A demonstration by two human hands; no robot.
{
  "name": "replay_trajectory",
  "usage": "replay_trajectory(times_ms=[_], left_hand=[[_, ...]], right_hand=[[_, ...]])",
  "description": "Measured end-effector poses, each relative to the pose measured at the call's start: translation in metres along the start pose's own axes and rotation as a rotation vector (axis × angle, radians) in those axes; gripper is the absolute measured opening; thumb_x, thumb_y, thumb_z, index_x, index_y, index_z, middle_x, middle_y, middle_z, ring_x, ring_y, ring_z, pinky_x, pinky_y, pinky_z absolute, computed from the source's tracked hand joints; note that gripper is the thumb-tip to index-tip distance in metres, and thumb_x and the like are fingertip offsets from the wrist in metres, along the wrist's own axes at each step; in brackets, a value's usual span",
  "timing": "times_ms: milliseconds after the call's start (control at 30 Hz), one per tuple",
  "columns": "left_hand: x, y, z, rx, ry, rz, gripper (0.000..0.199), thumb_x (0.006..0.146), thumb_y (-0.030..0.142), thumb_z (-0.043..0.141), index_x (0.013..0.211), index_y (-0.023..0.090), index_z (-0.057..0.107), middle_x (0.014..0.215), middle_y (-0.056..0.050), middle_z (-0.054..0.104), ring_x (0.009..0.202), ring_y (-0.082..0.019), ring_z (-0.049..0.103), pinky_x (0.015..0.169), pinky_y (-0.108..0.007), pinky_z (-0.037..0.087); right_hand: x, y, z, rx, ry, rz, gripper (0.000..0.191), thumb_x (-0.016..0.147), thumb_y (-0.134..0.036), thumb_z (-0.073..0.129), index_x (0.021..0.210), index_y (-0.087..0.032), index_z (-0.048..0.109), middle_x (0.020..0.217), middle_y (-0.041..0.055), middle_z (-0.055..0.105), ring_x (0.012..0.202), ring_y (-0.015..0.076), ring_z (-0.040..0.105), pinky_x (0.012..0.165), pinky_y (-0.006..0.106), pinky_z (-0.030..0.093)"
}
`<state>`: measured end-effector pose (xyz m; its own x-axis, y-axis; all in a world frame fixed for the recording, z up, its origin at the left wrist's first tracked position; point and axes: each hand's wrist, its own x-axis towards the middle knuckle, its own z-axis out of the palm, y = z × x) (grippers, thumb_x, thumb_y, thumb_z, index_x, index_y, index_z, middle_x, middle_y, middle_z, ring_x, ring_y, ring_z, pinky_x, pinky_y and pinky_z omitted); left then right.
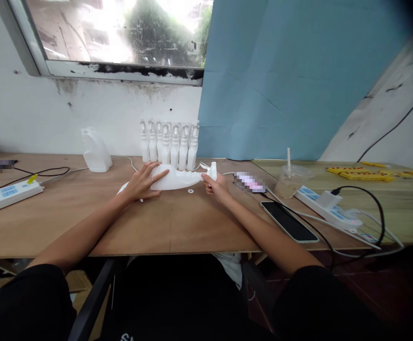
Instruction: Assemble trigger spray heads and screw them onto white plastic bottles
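Observation:
A white plastic spray bottle point(178, 179) lies on its side above the wooden table, its neck pointing right. My left hand point(143, 183) is wrapped over the bottle's body, a ring on one finger. At the neck end, my right hand point(217, 186) grips the white trigger sprayer head point(212, 170); whether the head is fully seated on the neck I cannot tell. Just below the bottle a small white ring point(191, 191) lies on the table. Another white piece point(122, 188) shows partly behind my left wrist.
Several upright white spray bottles point(175, 149) stand against the wall, with another white bottle point(97, 151) farther left. On the right are a phone point(289, 221), a plastic drink cup point(288, 182), a power strip point(329, 209) with cables and yellow packets point(360, 174). Another power strip point(10, 194) lies left.

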<state>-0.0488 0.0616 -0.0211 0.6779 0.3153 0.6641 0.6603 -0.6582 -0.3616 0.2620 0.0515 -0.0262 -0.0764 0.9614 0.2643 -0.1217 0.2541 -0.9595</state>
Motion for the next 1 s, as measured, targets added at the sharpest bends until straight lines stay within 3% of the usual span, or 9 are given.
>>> replay_trajectory(times_ms=[133,433,733,900,1000], left_hand=[[-0.001,0.002,0.001,-0.018,0.006,0.0,0.073,0.08,0.042,0.066,0.146,0.026,0.04,0.139,-0.017,0.037,0.128,-0.038,0.036,0.101,-0.053,0.041],[0.002,0.002,-0.001,-0.057,-0.013,-0.033,0.07,0.08,0.045,0.067,0.144,0.029,0.043,0.139,-0.015,0.04,0.127,-0.038,0.038,0.1,-0.055,0.041],[0.006,0.002,-0.006,-0.004,-0.019,-0.027,0.075,0.079,0.05,0.066,0.146,0.027,0.04,0.136,-0.016,0.04,0.124,-0.038,0.038,0.094,-0.05,0.045],[0.006,0.003,-0.001,-0.06,-0.048,-0.078,0.08,0.076,0.047,0.068,0.147,0.028,0.037,0.138,-0.016,0.038,0.125,-0.038,0.037,0.093,-0.051,0.046],[0.007,0.005,-0.002,-0.125,-0.069,-0.141,0.085,0.074,0.047,0.069,0.148,0.029,0.033,0.139,-0.016,0.037,0.125,-0.037,0.038,0.089,-0.049,0.049]], right_hand=[[-0.001,0.003,0.005,0.017,0.071,-0.033,0.045,0.067,-0.051,0.077,0.078,-0.021,0.046,0.048,-0.0102,0.037,0.037,0.0042,0.029,0.031,0.017,0.02],[0.002,0.009,0.007,0.097,0.099,-0.024,0.046,0.065,-0.05,0.079,0.079,-0.022,0.044,0.049,-0.0108,0.034,0.038,0.0042,0.028,0.032,0.016,0.019],[0.007,0.007,-0.002,0.111,-0.022,-0.034,0.044,0.07,-0.051,0.076,0.081,-0.022,0.045,0.051,-0.0107,0.035,0.038,0.0034,0.026,0.034,0.016,0.017],[0.004,0.001,-0.007,0.138,-0.129,-0.084,0.044,0.071,-0.045,0.075,0.099,-0.024,0.048,0.06,-0.0085,0.052,0.035,0.003,0.026,0.034,0.019,0.023],[-0.001,-0.009,-0.007,0.196,-0.255,-0.1,0.045,0.069,-0.035,0.076,0.104,-0.024,0.05,0.065,-0.0081,0.052,0.038,0.0031,0.027,0.038,0.02,0.028]])
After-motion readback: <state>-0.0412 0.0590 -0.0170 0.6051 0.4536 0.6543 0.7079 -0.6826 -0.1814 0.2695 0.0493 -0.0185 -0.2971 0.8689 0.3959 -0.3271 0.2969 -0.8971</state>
